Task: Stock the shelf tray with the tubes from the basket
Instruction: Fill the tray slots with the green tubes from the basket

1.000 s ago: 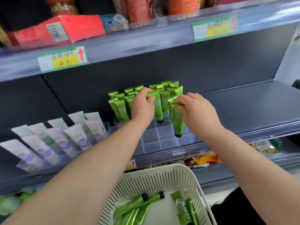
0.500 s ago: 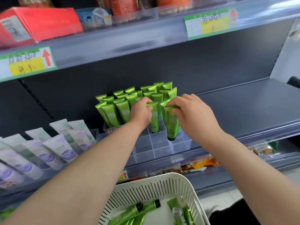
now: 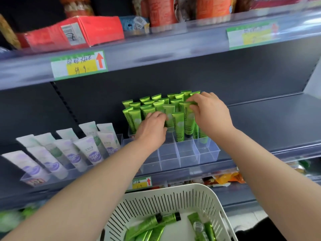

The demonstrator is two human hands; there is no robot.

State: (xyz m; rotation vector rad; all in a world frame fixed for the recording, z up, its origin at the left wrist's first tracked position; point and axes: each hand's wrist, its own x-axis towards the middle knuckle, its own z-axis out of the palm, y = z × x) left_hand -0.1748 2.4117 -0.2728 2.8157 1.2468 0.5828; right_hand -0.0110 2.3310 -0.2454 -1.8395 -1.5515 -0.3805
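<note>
Green tube (image 3: 188, 119), pinched at its crimp by our right grip (image 3: 208, 113), looks nearly seated in the tray (image 3: 206, 152) under it, our left grip (image 3: 151, 131) curled beside another, hold unclear; next we fetch more from the basket (image 3: 173, 197) below.

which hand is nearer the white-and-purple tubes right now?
Left. The left hand is just right of the white-and-purple tubes; the right hand is farther right, pinching the top of a green tube.
</note>
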